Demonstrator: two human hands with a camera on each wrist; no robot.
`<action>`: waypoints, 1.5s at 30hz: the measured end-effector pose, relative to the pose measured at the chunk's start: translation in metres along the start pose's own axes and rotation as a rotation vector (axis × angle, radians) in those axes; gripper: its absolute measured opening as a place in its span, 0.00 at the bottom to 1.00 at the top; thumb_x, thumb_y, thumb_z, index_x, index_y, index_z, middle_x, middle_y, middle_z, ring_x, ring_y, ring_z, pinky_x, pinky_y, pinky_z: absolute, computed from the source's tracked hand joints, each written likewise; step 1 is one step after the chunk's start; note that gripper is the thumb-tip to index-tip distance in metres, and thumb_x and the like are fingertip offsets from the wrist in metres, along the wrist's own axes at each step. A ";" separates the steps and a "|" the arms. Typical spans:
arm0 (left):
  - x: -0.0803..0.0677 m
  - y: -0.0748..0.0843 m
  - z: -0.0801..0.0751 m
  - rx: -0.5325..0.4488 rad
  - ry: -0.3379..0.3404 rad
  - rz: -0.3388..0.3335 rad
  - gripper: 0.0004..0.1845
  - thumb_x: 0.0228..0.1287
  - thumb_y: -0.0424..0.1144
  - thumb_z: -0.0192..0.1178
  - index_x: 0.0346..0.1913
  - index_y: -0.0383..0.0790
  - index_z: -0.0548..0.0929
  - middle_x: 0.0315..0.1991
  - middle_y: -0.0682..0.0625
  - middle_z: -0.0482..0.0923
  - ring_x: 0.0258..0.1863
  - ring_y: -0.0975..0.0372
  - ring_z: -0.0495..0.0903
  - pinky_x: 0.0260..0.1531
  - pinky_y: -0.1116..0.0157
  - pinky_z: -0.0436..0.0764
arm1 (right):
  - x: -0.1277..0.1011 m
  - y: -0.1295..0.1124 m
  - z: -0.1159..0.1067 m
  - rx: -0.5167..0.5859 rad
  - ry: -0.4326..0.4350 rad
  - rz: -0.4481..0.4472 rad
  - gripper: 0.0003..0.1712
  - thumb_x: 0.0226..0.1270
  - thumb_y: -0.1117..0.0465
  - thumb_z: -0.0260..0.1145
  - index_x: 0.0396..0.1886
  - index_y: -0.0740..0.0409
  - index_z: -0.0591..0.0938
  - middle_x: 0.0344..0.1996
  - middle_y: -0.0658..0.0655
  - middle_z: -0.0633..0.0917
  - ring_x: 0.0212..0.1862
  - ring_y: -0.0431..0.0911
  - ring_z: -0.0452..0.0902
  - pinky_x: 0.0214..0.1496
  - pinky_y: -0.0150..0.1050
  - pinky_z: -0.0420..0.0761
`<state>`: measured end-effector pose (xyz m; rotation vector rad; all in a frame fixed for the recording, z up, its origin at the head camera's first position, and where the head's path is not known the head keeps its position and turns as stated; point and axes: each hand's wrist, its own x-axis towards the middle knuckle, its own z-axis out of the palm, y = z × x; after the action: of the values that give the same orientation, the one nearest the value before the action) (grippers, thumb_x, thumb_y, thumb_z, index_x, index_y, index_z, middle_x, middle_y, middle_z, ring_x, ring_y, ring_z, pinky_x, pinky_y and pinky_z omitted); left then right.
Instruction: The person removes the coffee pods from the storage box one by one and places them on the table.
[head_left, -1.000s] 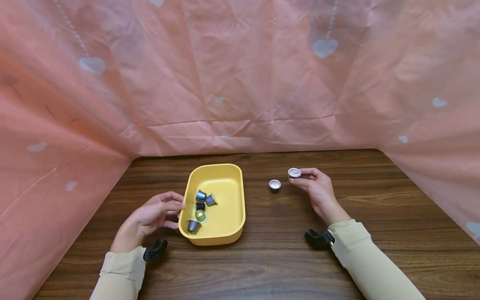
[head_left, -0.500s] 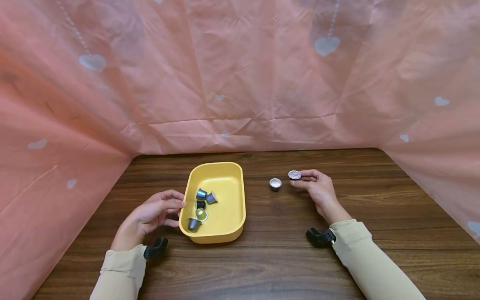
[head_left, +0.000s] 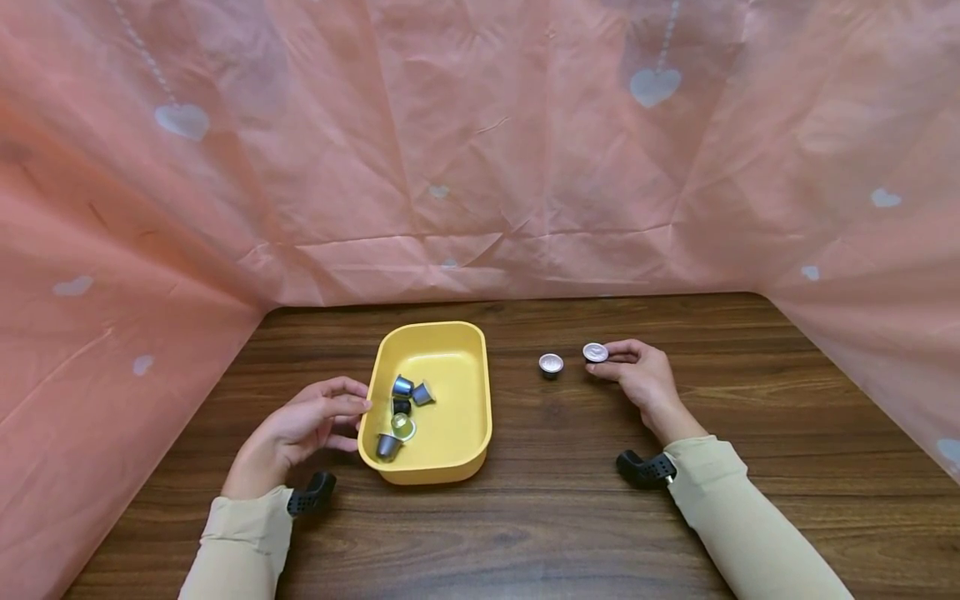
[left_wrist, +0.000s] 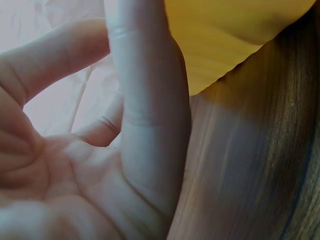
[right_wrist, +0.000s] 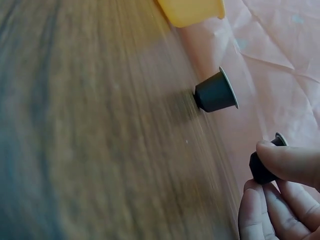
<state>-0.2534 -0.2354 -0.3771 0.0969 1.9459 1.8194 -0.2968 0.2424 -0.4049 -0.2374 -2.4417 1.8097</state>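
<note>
My right hand (head_left: 647, 379) pinches a dark coffee capsule (head_left: 596, 352) between thumb and fingers, silver lid facing up, low over the wooden table. In the right wrist view, the thumb covers part of this capsule (right_wrist: 262, 167). Just left of it another dark capsule (head_left: 551, 365) stands on its narrow base, lid up. My left hand (head_left: 303, 425) touches the left side of a yellow box (head_left: 459, 454) with loosely bent fingers, one fingertip at the rim. Inside the box several capsules lie tipped over: blue (head_left: 402, 386), grey (head_left: 388, 447), yellow-green (head_left: 401, 425) and black ones among them.
The dark wooden table (head_left: 555, 525) has rounded back corners. A pink cloth (head_left: 480, 167) with pale hearts hangs behind it and along both sides. Black wrist mounts sit at both beige sleeves (head_left: 738, 508).
My right hand has come down and slightly to the right with its capsule, a little farther from the standing one. The left hand and the yellow box stay where they were.
</note>
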 end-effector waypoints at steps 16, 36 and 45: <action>0.000 0.001 0.000 0.008 0.006 0.007 0.10 0.77 0.35 0.62 0.54 0.39 0.76 0.40 0.53 0.86 0.37 0.63 0.87 0.36 0.62 0.93 | 0.002 0.000 -0.008 -0.235 0.028 -0.024 0.29 0.57 0.57 0.85 0.56 0.62 0.87 0.37 0.47 0.93 0.40 0.36 0.79 0.41 0.31 0.76; -0.001 0.001 0.002 0.004 0.008 0.009 0.09 0.77 0.35 0.62 0.54 0.39 0.76 0.39 0.53 0.87 0.36 0.64 0.87 0.36 0.62 0.93 | 0.002 0.002 -0.010 -0.316 -0.001 -0.031 0.30 0.57 0.55 0.85 0.57 0.61 0.86 0.48 0.60 0.93 0.42 0.39 0.79 0.44 0.34 0.75; -0.001 0.001 0.001 0.005 0.006 0.009 0.09 0.77 0.35 0.62 0.54 0.39 0.76 0.39 0.53 0.87 0.36 0.64 0.87 0.35 0.62 0.93 | 0.001 0.000 -0.019 -0.262 -0.073 -0.027 0.34 0.58 0.57 0.84 0.62 0.63 0.84 0.55 0.63 0.91 0.43 0.34 0.80 0.46 0.31 0.75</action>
<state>-0.2522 -0.2344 -0.3761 0.1018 1.9574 1.8232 -0.2950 0.2601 -0.3993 -0.1588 -2.7161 1.5106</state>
